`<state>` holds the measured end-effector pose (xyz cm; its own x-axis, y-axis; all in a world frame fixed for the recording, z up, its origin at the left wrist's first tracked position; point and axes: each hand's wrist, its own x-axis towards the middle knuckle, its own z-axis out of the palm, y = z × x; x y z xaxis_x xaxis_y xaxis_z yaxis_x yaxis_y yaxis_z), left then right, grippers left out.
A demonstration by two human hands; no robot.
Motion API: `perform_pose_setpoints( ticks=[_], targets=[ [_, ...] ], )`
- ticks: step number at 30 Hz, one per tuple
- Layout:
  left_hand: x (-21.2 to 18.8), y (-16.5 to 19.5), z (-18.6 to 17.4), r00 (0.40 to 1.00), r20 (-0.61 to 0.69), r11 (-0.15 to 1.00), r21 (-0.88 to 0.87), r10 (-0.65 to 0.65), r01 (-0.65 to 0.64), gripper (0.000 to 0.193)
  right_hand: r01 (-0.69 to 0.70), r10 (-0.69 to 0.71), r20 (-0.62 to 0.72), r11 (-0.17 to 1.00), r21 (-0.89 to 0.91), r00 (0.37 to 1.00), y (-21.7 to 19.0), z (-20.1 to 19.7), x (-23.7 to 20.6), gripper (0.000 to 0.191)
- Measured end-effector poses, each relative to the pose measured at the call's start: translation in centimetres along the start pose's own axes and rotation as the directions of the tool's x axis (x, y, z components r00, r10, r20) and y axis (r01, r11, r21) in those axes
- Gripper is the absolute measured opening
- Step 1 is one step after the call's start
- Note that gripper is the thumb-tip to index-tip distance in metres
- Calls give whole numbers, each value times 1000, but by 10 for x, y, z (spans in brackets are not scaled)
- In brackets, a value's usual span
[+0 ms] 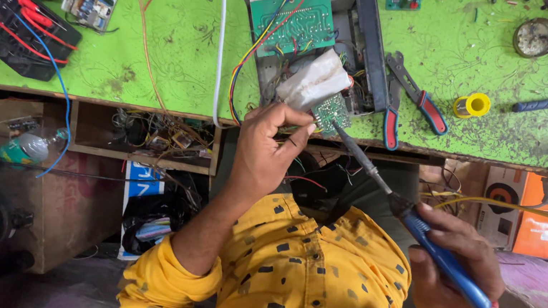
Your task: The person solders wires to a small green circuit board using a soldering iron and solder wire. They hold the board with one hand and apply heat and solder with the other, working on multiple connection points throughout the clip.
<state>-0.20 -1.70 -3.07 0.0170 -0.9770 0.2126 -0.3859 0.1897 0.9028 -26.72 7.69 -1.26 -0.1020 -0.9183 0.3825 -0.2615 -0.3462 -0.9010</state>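
Green bench, soldering in hand.
My left hand pinches the board; right hand grips the iron. I'd hold the tip steady on one joint.

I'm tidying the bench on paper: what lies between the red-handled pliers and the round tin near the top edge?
In the head view, a yellow solder spool sits on the green tabletop between the pliers and the tin.
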Motion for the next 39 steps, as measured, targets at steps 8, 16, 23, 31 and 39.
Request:
perform_pose_setpoints(
  ticks=[8, 16, 23, 31, 39],
  targets=[
    [-1, 2, 2, 1000, -16, 1000, 8, 25, -25, 11, 27, -17, 173, 998, -59, 985, -4, -6, 15, 28],
    [1, 3, -1, 1000, 28, 999, -44, 2, -1, 10, 27, -15, 186, 998, -61, 982, -7, 1, 22, 27],
    [1, 1, -2, 999, 30, 999, -40, 15, -14, 11, 4, 5, 195, 999, -46, 981, -6, 2, 20, 28],
    [1, 1, -6, 997, 72, 994, -106, -24, 31, 11, 1, 6, 189, 999, -36, 982, -6, 2, 19, 29],
    [1, 0, -6, 997, 78, 993, -114, -27, 36, 10, -17, 20, 178, 1000, -17, 984, -4, 2, 17, 29]
  ],
)
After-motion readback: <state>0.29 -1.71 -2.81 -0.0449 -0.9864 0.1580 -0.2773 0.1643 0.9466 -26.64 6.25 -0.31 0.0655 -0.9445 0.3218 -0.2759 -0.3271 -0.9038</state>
